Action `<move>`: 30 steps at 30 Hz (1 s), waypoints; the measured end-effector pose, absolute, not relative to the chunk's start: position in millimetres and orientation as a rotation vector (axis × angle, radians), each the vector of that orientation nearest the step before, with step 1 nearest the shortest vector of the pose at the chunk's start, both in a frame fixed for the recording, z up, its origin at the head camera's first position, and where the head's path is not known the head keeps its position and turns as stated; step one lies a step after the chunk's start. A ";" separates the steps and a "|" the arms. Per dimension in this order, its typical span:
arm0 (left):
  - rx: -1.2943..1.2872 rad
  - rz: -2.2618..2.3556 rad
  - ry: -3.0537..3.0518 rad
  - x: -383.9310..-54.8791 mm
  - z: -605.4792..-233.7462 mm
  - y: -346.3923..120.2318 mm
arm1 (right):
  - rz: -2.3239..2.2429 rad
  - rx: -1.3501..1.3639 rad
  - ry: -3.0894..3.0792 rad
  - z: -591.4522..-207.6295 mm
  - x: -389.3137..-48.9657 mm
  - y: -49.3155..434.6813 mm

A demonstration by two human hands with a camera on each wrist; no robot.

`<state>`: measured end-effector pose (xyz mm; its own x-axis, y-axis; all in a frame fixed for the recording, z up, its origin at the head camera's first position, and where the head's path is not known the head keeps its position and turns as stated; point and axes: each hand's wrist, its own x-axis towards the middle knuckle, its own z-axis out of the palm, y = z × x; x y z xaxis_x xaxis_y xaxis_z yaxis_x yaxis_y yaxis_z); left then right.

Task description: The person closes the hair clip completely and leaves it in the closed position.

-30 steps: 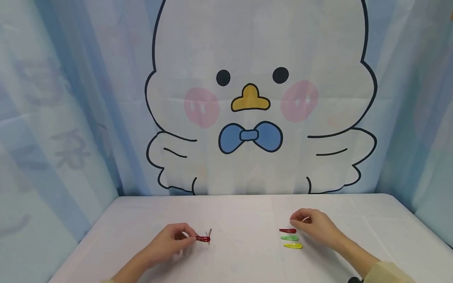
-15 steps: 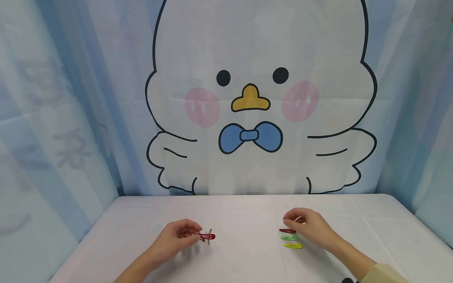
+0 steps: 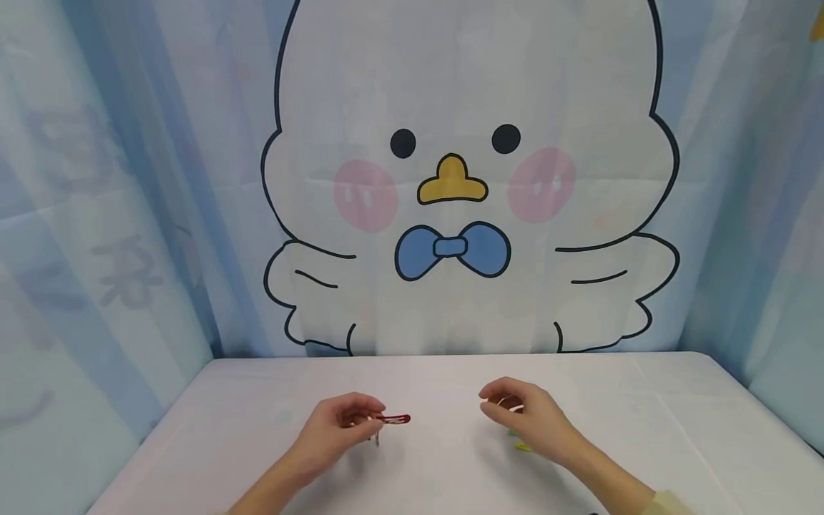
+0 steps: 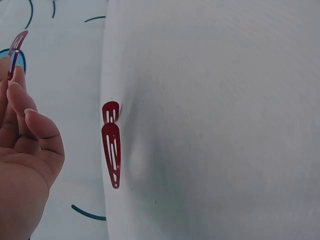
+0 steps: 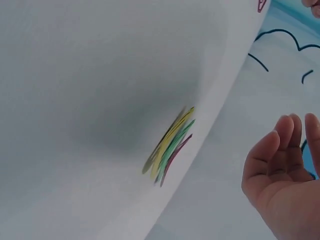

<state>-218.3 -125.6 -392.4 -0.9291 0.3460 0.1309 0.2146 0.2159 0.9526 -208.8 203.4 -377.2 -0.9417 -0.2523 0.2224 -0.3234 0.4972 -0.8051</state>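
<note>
Two hands reach over a white table (image 3: 444, 468), and we find the left hand (image 3: 337, 433) pinching one end of a red clip (image 3: 395, 420) between thumb and fingers, raised above the surface with its rounded end pointing toward the right hand (image 3: 534, 422). From the left wrist, we see two more on the table: an upper clip (image 4: 110, 111) and a lower clip (image 4: 112, 156), set in line and meeting at their ends; whether one overlaps the other, we cannot tell. The right hand hovers with its fingers loosely bent and a gap at the thumb, its grasp unoccupied. Below it, from the right wrist, we make out a yellow clip (image 5: 170, 140), a green clip (image 5: 175, 150) and a dark red clip (image 5: 174, 158) lying side by side, somewhat blurred; the head view hides them in part. Behind the table we see a cartoon bird (image 3: 450, 311) wearing a blue bow tie (image 3: 413, 254).
</note>
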 end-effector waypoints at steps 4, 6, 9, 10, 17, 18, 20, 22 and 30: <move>0.557 1.854 2.355 -218.0 -391.3 -118.4 | 1.499 0.545 -2.587 -374.4 -206.2 191.5; 0.553 1.872 2.356 -217.5 -390.3 -115.5 | 1.517 0.548 -2.565 -373.1 -205.3 186.0; 0.530 1.903 2.362 -217.0 -388.4 -110.8 | 1.536 0.535 -2.550 -371.2 -204.3 179.3; 0.520 1.914 2.360 -216.9 -387.6 -109.3 | 1.543 0.528 -2.545 -370.5 -204.0 177.4; 0.478 1.962 2.371 -216.3 -381.4 -99.6 | 1.619 0.516 -2.485 -368.9 -200.0 166.5; 0.477 1.966 2.376 -216.2 -380.4 -98.3 | 1.622 0.520 -2.477 -369.1 -199.4 165.0; 0.480 1.971 2.388 -216.0 -378.4 -96.0 | 1.625 0.538 -2.461 -369.7 -198.5 162.0; 0.493 1.977 2.393 -215.9 -376.7 -93.5 | 1.626 0.554 -2.447 -370.1 -197.7 159.6; 0.586 2.007 2.365 -214.8 -371.8 -81.0 | 1.685 0.584 -2.383 -368.0 -195.8 151.0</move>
<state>-214.8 -81.0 -371.8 -0.9309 0.2685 0.2478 0.2882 0.1227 0.9497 -195.8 151.0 -368.0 -0.9099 -0.2188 0.3523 -0.4051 0.2872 -0.8680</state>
